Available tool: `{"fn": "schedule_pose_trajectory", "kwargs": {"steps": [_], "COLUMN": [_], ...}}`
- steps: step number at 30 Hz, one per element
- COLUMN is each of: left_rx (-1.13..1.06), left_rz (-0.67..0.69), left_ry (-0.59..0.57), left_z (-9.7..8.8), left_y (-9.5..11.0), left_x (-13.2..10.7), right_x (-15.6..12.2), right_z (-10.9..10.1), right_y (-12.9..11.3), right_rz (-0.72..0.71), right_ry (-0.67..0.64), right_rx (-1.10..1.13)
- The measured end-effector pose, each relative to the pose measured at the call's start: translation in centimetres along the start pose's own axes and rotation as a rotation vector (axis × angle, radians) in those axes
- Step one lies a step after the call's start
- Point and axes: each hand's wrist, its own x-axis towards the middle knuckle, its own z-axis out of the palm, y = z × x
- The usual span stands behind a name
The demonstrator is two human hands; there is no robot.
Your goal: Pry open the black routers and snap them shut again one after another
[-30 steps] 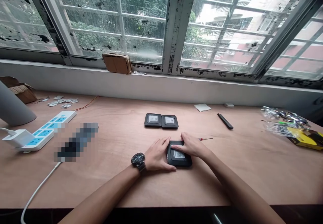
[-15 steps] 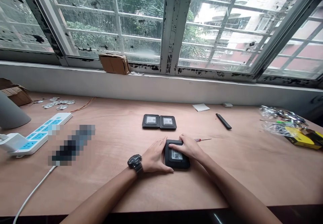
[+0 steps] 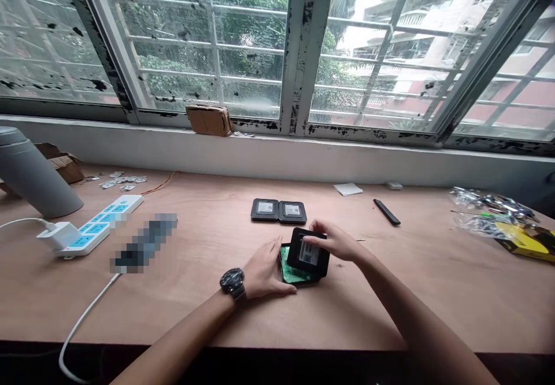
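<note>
Green circuit board bared beneath a tilted black cover

We pinch the black cover (image 3: 309,251), its label facing up, in our right hand (image 3: 337,242): that grip is clenched on it, tilting it over the green circuit board (image 3: 290,270). The board lies in a black base (image 3: 310,280) on the wooden worktop (image 3: 182,292), close to our body. Our left hand (image 3: 264,272) is relaxed and open, not closed on anything, its fingers against the left side of the base.

The cover's edge sits close to the board, so a slip could scrape its parts. If our left hand shifts, the base could skid. We cannot see whether a cable joins cover and board; if one does, a sharp pull could tear it.

Just ahead sit two black units (image 3: 278,211), side by side. Further left is a blue-and-white power strip (image 3: 99,223); to the right, plastic bags of metal parts (image 3: 489,203) lie beside a yellow box (image 3: 524,240)
</note>
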Motion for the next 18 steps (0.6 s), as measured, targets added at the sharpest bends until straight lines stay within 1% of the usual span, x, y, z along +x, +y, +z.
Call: {"fn": "schedule_pose_trajectory", "kwargs": {"steps": [3,5,7,10,11,13,16,18], "left_rx": [0.243,0.357,0.435,0.477,0.473,0.439,0.365,0.340], "left_rz": [-0.168,-0.254,-0.291,-0.308,-0.306,-0.275,-0.221,-0.231], "left_ry": [0.107,0.180,0.235,0.259,0.254,0.222,0.180,0.189], "left_z": [-0.6,-1.2,-1.7,-2.4,-2.6,-2.8,-2.7,-2.4], "left_y": [-0.3,-0.1,0.4,1.1,1.2,1.2,1.1,1.3], "left_x": [-3.6,-5.9,-7.6,-8.6,-8.6,-8.3,-7.7,-7.3], "right_x": [0.4,0.5,0.3,-0.9,-1.4,-2.7,-4.6,-5.5], "right_z": [-1.7,-2.4,-2.6,-2.3,-2.1,-1.9,-1.6,-1.3], "right_y": [-1.4,-2.5,-3.4,-3.5,-3.1,-1.7,1.8,4.3], "right_rz": [-0.014,-0.051,-0.156,-0.373,-0.427,-0.480,-0.457,-0.412], "right_ry": [0.022,0.023,0.013,-0.033,-0.047,-0.061,-0.032,-0.004], "right_rx": [-0.042,-0.152,-0.317,-0.520,-0.553,-0.580,-0.600,-0.603]}}
